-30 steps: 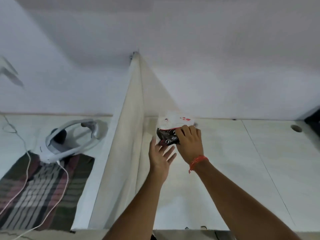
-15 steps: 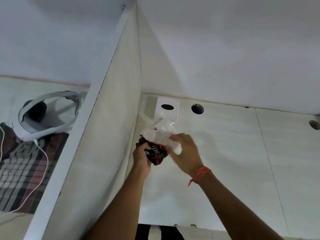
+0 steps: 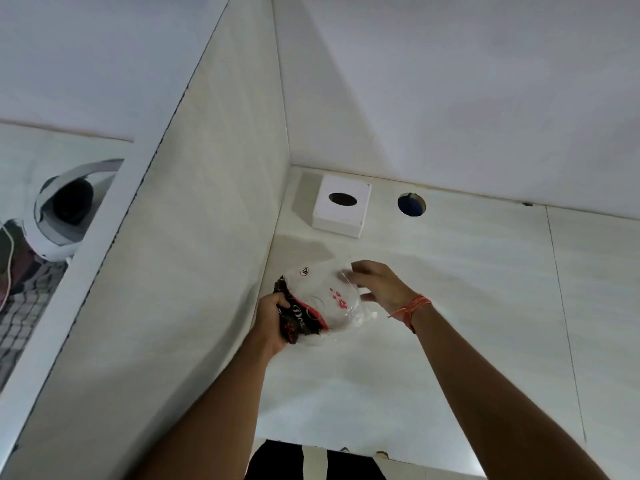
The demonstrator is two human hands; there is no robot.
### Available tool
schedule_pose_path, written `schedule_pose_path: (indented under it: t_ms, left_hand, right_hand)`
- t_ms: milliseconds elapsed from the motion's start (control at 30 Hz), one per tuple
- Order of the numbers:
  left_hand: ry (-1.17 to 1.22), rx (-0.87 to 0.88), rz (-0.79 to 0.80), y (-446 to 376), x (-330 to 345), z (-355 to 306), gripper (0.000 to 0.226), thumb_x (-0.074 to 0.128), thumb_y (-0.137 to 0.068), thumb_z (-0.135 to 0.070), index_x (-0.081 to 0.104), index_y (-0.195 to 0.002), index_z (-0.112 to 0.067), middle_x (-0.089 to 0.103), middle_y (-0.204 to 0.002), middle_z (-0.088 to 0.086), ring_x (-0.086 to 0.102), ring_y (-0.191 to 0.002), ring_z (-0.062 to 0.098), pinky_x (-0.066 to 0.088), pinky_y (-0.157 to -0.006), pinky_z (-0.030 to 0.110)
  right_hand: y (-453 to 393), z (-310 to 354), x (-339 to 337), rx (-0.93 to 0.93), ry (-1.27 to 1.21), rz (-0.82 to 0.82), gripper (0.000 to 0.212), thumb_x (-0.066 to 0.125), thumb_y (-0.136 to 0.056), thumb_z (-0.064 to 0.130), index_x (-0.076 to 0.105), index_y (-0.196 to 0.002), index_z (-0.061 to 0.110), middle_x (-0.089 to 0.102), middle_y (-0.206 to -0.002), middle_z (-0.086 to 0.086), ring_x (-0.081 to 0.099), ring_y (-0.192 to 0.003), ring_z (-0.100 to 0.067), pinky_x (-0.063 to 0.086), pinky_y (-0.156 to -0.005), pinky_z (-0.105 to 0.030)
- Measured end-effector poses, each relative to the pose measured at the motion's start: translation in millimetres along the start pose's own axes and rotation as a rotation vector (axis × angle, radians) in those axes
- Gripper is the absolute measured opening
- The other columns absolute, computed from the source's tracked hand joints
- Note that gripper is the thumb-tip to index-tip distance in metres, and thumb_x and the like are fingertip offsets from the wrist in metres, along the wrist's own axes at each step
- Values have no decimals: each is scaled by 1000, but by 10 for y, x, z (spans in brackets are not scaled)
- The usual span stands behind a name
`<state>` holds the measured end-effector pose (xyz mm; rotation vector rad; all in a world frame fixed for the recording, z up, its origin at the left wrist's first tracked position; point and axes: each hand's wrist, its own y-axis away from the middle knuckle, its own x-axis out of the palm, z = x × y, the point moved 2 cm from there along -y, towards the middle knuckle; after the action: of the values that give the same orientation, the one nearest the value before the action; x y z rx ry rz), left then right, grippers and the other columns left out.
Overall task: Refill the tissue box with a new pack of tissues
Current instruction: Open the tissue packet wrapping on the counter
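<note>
Step in hand: the pack of tissues (image 3: pixel 322 299) is being opened or readied above the desk (image 3: pixel 485 306); nothing is yet in the tissue box (image 3: pixel 341 210), by my judgement.
Left hand: the left hand (image 3: pixel 272 320) is closed around the dark printed end of the pack, near the partition (image 3: pixel 194 237) at the left edge of the desk.
Right hand: the right hand (image 3: pixel 379 284) holds the clear plastic end, fingers curled on the wrap, with an orange thread on the wrist.
Hands together or apart: a little apart, both clamped on the same pack, one at each end.
Arms: both forearms reach forward from the near edge; the right one comes in at a slant.
Tissue box: white, with an oval opening on top that looks dark, so probably empty; it stands in the far left corner of the desk, apart from the pack.
Cable hole: a round cable hole (image 3: pixel 411 204) lies just right of the box.
Next move calls for: freeing the tissues from the wrap, then opening the box, because the oval slot seems too small for a whole stack.
</note>
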<state>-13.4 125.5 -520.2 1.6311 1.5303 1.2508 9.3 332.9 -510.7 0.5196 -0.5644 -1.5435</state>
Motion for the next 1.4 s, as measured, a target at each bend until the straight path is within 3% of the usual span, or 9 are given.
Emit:
schedule_pose_path:
  t_ms: [133,300,500,600,733,933,1100,1233,1400]
  left_hand:
    - [-34,4,18,-35,46,-23,26,38,-73,-6,60,-86,-6,64,-78,12,58,-76,30,50,-70,34]
    - [-160,-14,-12,-49,130,-96,16,34,-80,-8,48,-72,-11,52,-68,7,49,-62,24,41,-44,18]
    - [-107,-26,3,-96,147,-125,22,32,-83,-9,52,-74,-10,55,-64,7,52,-61,25,47,-44,21]
    - [-67,-31,13,-142,110,-97,23,34,-80,-10,56,-74,-8,61,-57,6,58,-59,25,50,-56,26]
    - [-79,-44,9,-158,95,-71,19,35,-78,-12,53,-71,-9,60,-54,6,61,-50,23,51,-53,24]
    - [-272,-14,-48,-144,163,-98,15,37,-82,-10,42,-68,-13,50,-64,5,47,-54,22,35,-40,16]
    - [-293,-17,-67,-175,172,-105,8,40,-79,-12,43,-72,-13,48,-67,6,46,-57,22,31,-52,21]
    - [-223,-19,-84,-172,161,-106,11,39,-80,-11,44,-70,-12,48,-67,7,47,-59,23,32,-55,23]
    - [-129,-5,-109,-261,96,-56,14,41,-78,-11,55,-80,-10,57,-72,9,55,-67,26,41,-66,31]
  right_hand:
    - [-57,-112,-2,57,40,60,26,83,-72,17,74,-96,10,75,-92,-3,70,-84,-15,53,-67,-20]
    - [-165,-228,13,67,-78,53,45,87,-63,11,73,-105,2,74,-105,-16,70,-99,-32,56,-90,-41]
    - [-205,-255,33,184,-180,-15,83,95,-50,23,59,-123,8,69,-119,-14,69,-107,-31,57,-91,-49]
    - [-186,-242,48,191,-210,41,93,97,-47,30,57,-128,11,70,-120,-10,68,-109,-29,54,-95,-50]
    - [-127,-217,92,148,-185,127,57,88,-65,22,68,-118,11,72,-116,-11,68,-109,-28,53,-97,-46]
    - [-106,-199,84,29,-288,-3,39,81,-71,2,72,-109,3,74,-109,-17,69,-105,-33,56,-92,-43]
    - [-57,-194,82,-6,-275,44,46,83,-66,2,71,-111,1,72,-112,-20,69,-104,-36,54,-94,-49]
    - [-9,-192,-5,-34,-131,75,57,85,-60,13,68,-115,11,74,-109,-11,72,-97,-24,59,-78,-35]
    - [-62,-325,-51,-38,-3,-118,67,94,-47,30,70,-106,10,76,-102,-8,72,-95,-27,58,-88,-44]
